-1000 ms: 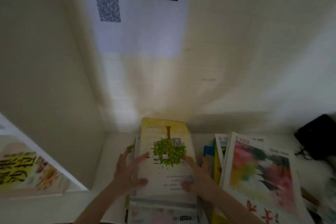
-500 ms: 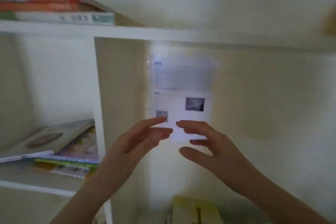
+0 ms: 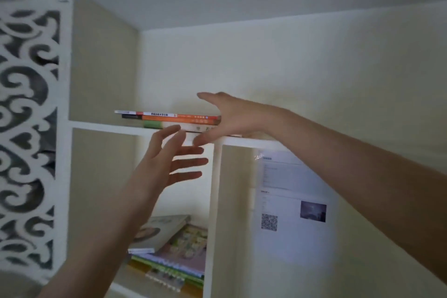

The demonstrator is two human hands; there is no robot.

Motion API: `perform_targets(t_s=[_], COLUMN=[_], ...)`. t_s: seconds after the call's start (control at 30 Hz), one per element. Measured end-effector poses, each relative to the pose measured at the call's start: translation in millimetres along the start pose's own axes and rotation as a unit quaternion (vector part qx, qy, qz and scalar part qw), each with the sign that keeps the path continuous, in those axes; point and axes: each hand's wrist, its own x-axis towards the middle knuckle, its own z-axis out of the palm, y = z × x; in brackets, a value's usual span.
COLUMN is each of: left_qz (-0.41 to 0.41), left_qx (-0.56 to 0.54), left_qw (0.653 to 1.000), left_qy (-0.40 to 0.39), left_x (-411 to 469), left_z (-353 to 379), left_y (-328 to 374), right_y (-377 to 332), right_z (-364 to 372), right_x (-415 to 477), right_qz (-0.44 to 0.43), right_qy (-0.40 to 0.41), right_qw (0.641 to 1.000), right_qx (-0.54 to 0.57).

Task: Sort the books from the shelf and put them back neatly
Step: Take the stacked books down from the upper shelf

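Far left, a carved white side panel (image 3: 29, 128), blurred. Beside it, the upper shelf board (image 3: 101, 126), with a flat stack of thin books (image 3: 169, 117) near its front edge: red-and-white spine on top, orange under it, pale green-and-white at the bottom.

Just below that front edge, the left hand (image 3: 164, 167), up from the yellow-covered book pressed flat a second ago and from mid-air half a second ago. Fingers spread and straight, holding nothing, tips just short of the stack. Lower, in the left compartment, an untidy pile of books (image 3: 174, 249), untouched.

At the right end of the upper stack, the right hand (image 3: 232, 118), likewise raised. Thumb above the top book, fingers along the shelf's front edge, wide apart, touching the stack's end or nearly so, not clamped. Likely meaning: previous pile finished with, upper stack next to come down.

Right of the divider (image 3: 212, 201), a printed sheet (image 3: 295, 176) on the back wall, with a QR code (image 3: 269, 222) and a small dark photo (image 3: 313, 211). Spine lettering and sheet text too blurred to read; no brand legible.
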Motion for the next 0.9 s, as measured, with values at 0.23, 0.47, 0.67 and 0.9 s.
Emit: perform_targets(t_s=[0.23, 0.47, 0.67, 0.9], left_qz=[-0.061, -0.085, -0.07, -0.017], left_qx=[0.021, -0.005, -0.072, -0.13], left_qw=[0.997, 0.996, 0.995, 0.991], left_qy=[0.035, 0.003, -0.012, -0.031], left_x=[0, -2, -3, -7], left_z=[-21, -21, -7, 17], left_y=[-9, -10, 0, 20], right_y=[13, 19, -9, -53], right_z=[3, -1, -6, 8], right_x=[45, 36, -6, -86], right_qz=[-0.015, -0.066, -0.102, -0.146], right_qy=[-0.038, -0.026, 0.053, 0.216], right_qw=[0.998, 0.995, 0.98, 0.911], right_qx=[-0.053, -0.074, -0.163, -0.32])
